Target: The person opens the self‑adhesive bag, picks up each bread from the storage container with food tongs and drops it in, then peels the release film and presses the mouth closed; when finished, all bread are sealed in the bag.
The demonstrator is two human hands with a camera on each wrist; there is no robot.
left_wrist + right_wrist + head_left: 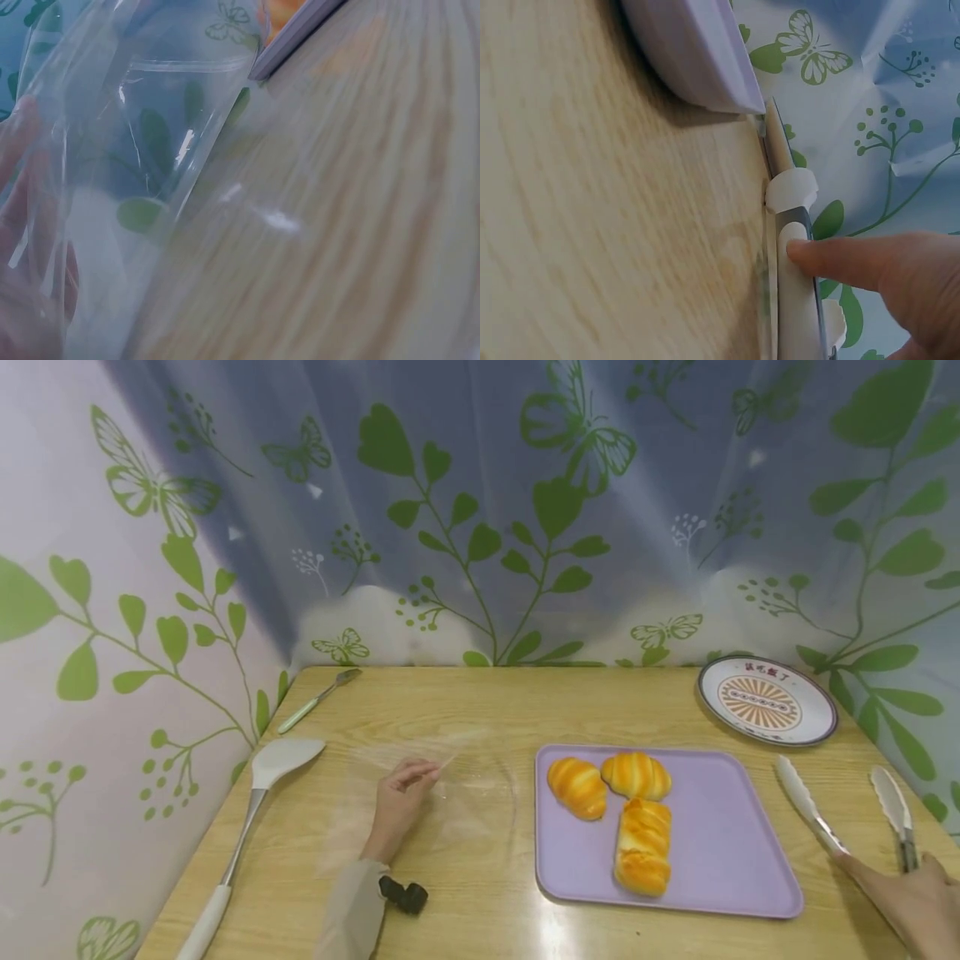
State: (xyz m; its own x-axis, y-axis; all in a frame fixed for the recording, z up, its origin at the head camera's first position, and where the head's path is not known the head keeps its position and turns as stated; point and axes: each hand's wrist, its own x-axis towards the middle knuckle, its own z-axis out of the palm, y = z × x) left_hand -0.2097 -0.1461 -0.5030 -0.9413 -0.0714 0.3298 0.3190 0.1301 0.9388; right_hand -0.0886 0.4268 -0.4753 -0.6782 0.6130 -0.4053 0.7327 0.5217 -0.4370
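My left hand (405,789) pinches the edge of a clear plastic bag (480,789) that lies over the wooden table. Seen from the left wrist, the bag (161,120) rises in front of the fingers (19,180), with a pale strip across it. On the right, my right hand (911,897) grips a pair of tongs (806,802), whose white scalloped tips stand wide apart. A finger presses the pale handle (799,292) in the right wrist view. Between the hands, a lilac tray (720,827) holds two crescent-shaped breads (577,787) and one oblong bread (643,847).
A white plate (768,700) with an orange ray pattern sits at the back right. Along the left side lie a white spatula (281,760) with a long handle and a small fork-like utensil (318,700). Leaf-printed curtain (480,527) hangs behind the table.
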